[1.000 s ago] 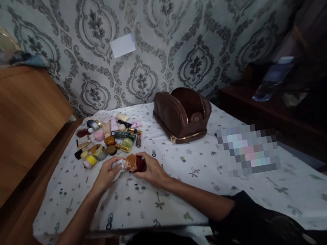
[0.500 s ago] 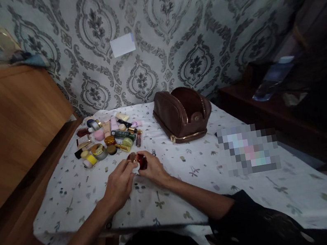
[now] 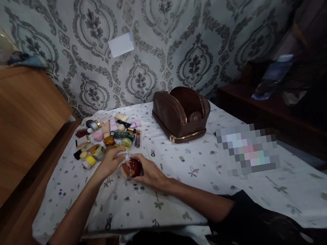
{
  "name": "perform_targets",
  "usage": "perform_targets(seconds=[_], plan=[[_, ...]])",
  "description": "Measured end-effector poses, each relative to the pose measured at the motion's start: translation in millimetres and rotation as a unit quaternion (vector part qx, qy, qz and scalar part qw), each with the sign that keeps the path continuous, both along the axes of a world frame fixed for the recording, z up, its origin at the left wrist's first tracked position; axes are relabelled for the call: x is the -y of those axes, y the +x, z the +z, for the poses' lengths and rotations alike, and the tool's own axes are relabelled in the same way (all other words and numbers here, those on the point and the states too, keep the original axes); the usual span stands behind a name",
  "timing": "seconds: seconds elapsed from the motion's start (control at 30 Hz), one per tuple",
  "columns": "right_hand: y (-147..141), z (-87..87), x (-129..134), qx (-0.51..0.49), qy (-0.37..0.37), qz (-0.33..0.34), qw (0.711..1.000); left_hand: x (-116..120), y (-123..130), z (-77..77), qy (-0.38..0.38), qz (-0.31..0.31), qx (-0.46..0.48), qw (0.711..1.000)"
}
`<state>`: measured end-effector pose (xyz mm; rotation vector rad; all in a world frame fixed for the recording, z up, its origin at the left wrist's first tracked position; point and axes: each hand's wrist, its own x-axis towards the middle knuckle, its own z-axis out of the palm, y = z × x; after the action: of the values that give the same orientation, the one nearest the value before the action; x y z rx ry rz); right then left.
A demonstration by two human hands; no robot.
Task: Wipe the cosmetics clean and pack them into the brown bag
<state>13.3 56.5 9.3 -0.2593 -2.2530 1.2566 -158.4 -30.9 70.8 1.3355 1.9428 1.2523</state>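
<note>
A dark red, shiny glass bottle (image 3: pixel 134 167) with a whitish top (image 3: pixel 128 156) is held just above the patterned cloth. My right hand (image 3: pixel 150 172) wraps round its right side, closed on it. At the bottle's top is my left hand (image 3: pixel 109 162), its thumb and fingers apart; whether they touch the top is hard to see. Just beyond the left hand lie cosmetics, among them a gold-lidded jar (image 3: pixel 96 150), a yellow-banded container (image 3: pixel 88 161), a dark green tube (image 3: pixel 121 135) and a pink round container (image 3: pixel 98 135).
An unzipped brown leather bag (image 3: pixel 178 116) stands at the back of the cloth-covered table (image 3: pixel 194 192). To its right is a blurred-out flat object (image 3: pixel 246 149). A wooden cabinet (image 3: pixel 12 135) borders the left side; a clear plastic bottle (image 3: pixel 273 77) is at the right.
The red bottle has turned in my right hand, its whitish top now pointing away from me instead of towards me. My left hand has shifted left and away from me, its fingers spreading.
</note>
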Motion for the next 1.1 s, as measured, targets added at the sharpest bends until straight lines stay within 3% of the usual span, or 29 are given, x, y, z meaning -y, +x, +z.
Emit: perform_targets(seconds=[0.13,0.27,0.57,0.7,0.87,1.1], plan=[[-6.2,-3.5,-2.7,-0.062,-0.106,0.035,0.992,-0.5,-8.7,-12.0,-0.014,0.001,0.092,0.996],[-12.9,-10.1,-4.0,-0.082,-0.279,0.057,0.955,-1.9,-6.8,-21.7,0.014,0.035,0.143,0.989],[-10.2,-3.6,-13.9,-0.088,-0.502,0.032,0.860,-8.0,7.4,-28.0,0.071,0.084,0.122,0.986],[-11.3,-4.5,-22.1,-0.106,-0.545,0.029,0.831,-6.4,10.9,-23.5,0.078,0.081,0.089,0.990],[-12.6,-3.3,-27.0,-0.112,-0.578,0.013,0.808,-3.4,18.6,-16.0,0.096,0.055,-0.038,0.993],[-9.0,0.2,-30.8,-0.096,-0.577,-0.001,0.811,4.2,36.3,-6.7,0.110,0.017,-0.168,0.979]])
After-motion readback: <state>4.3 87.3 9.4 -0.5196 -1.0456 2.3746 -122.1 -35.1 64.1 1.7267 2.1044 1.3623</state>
